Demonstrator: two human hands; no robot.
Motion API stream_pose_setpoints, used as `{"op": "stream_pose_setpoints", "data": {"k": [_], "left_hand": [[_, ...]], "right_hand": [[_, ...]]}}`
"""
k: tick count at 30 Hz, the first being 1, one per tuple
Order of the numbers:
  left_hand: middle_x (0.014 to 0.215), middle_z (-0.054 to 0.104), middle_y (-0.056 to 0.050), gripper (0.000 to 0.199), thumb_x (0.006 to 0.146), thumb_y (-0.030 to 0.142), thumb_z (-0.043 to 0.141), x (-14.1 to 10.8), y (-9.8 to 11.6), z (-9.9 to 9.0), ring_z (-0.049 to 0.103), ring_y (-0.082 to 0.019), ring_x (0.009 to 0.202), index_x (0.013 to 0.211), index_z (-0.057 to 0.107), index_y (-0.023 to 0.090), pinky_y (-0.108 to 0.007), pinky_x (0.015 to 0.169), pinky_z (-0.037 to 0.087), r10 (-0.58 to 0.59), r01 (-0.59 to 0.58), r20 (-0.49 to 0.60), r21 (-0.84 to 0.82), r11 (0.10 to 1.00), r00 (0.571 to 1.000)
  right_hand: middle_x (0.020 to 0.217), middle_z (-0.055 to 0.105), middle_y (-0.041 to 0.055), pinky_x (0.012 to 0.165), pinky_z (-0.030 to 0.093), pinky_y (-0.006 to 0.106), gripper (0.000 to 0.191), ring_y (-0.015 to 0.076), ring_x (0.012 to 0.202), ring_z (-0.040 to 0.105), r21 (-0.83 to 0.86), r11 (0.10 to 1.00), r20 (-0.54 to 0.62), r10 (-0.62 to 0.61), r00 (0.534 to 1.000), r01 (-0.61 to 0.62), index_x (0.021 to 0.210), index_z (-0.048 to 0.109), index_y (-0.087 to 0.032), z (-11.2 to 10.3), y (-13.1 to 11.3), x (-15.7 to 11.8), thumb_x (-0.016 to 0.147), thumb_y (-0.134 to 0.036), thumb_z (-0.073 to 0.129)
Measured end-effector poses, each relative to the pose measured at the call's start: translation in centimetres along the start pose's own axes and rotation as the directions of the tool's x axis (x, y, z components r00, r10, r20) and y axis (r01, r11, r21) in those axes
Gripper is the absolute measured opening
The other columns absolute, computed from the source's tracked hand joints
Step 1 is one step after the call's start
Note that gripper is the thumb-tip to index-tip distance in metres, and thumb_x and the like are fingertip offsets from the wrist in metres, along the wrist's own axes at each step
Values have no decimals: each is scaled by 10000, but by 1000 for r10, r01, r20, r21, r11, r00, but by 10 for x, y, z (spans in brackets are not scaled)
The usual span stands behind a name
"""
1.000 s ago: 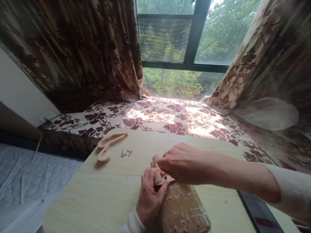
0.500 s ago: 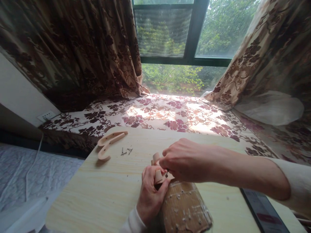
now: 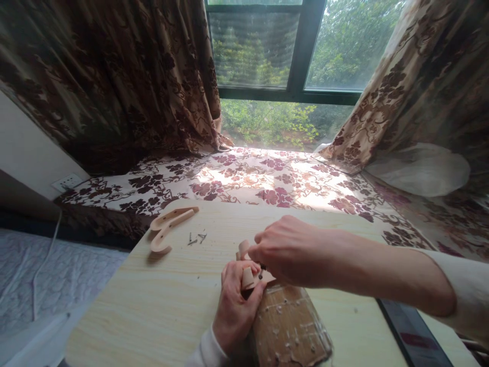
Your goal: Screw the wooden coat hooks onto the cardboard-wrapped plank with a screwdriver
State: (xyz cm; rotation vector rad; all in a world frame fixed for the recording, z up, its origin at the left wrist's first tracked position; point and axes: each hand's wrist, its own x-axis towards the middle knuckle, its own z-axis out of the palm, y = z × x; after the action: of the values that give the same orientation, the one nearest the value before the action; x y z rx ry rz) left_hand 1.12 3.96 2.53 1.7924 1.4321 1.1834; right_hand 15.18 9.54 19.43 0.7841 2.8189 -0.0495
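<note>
My left hand [image 3: 234,308] is closed round a pale curved wooden piece [image 3: 247,278], thumb in front and fingers behind. The wood rests at the far end of a brown, tape-wrapped board [image 3: 288,321] dotted with small marks. A small metal screw [image 3: 261,276] stands in the flat part of the wood, beside the left thumb. Right above it, my right hand [image 3: 282,250] is closed, knuckles up, on a thin dark tool whose short tip reaches down at the screw. Most of that tool is hidden by the fingers. Another curled wooden end [image 3: 243,248] shows behind the hands.
Two curved wooden hooks [image 3: 173,224] with holes lie at the table's far left. Several loose screws [image 3: 196,238] are beside them. A dark flat device [image 3: 414,334] lies at the right under my forearm. Beyond the pale table [image 3: 153,300] is a flowered window ledge [image 3: 244,173].
The view has shifted slightly, so the hooks and screws appear a little further left. Both hands keep their grips; the right one has turned very slightly over the screw.
</note>
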Motion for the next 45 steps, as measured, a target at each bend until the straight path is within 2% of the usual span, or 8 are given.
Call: {"op": "stream_pose_setpoints", "data": {"k": [5, 10, 15, 22, 28, 32, 35, 45], "left_hand": [[874, 595, -11, 98, 786, 255, 583, 0, -1, 2, 567, -210, 902, 870, 533, 243, -375, 820, 479, 0, 1, -15, 8, 1000, 1000], [807, 575, -1, 81, 781, 259, 582, 1, 2, 0, 574, -210, 847, 839, 528, 242, -380, 798, 486, 11, -11, -23, 5, 1000, 1000], [808, 575, 1, 72, 788, 259, 580, 2, 3, -1, 571, -201, 840, 831, 525, 239, -377, 808, 484, 22, -22, -24, 3, 1000, 999], [842, 579, -3, 81, 798, 257, 578, 0, -3, 2, 564, -197, 867, 860, 532, 232, -361, 799, 486, 22, -22, -20, -9, 1000, 1000], [901, 574, -3, 140, 811, 247, 583, -1, -6, 2, 572, -194, 898, 942, 532, 241, -360, 826, 481, 30, -30, 1, -27, 999, 1000], [877, 565, -4, 111, 811, 245, 584, -3, -5, 2, 567, -200, 895, 902, 521, 239, -362, 820, 480, 25, -25, -3, -25, 999, 1000], [865, 562, -5, 101, 813, 247, 582, -3, -5, 2, 566, -202, 893, 889, 518, 236, -366, 820, 480, 18, -18, -2, -22, 1000, 1000], [895, 573, -7, 136, 820, 257, 572, -1, -5, 2, 568, -196, 896, 946, 527, 236, -367, 822, 481, 24, -24, -1, -19, 1000, 1000]], "right_hand": [[616, 640, 41, 429, 198, 277, 145, 121, 453, 470, 3, 1000, 20, -7, 1000, 7, 877, 634, -128, -2, -2, 4, 772, -97, 539], [605, 653, 55, 436, 186, 280, 86, 123, 464, 490, 40, 998, 27, 52, 998, -53, 733, 629, -158, 0, -2, 0, 778, -155, 556], [662, 660, 47, 443, 189, 282, 97, 127, 495, 515, 9, 999, -18, 32, 999, -32, 844, 639, -157, -1, -3, -4, 782, -147, 565], [636, 650, 26, 437, 198, 284, 105, 115, 478, 469, 17, 1000, 54, 20, 998, -21, 703, 631, -170, -4, -4, 3, 784, -138, 572], [629, 664, 41, 456, 199, 289, 112, 128, 490, 481, 21, 995, 33, 101, 994, -102, 794, 671, -170, -5, 2, 4, 814, -204, 566], [703, 677, 40, 458, 198, 288, 166, 128, 519, 512, 12, 998, 25, 54, 998, -54, 932, 669, -169, -9, 1, 2, 800, -170, 570], [738, 684, 43, 458, 221, 278, 157, 120, 533, 516, 28, 1000, 46, 5, 999, -6, 915, 662, -162, -10, 0, 2, 832, -147, 530], [627, 666, 31, 433, 162, 284, 137, 119, 459, 469, -1, 997, -19, 79, 997, -79, 868, 664, -179, -4, 3, 2, 816, -235, 551]]}}
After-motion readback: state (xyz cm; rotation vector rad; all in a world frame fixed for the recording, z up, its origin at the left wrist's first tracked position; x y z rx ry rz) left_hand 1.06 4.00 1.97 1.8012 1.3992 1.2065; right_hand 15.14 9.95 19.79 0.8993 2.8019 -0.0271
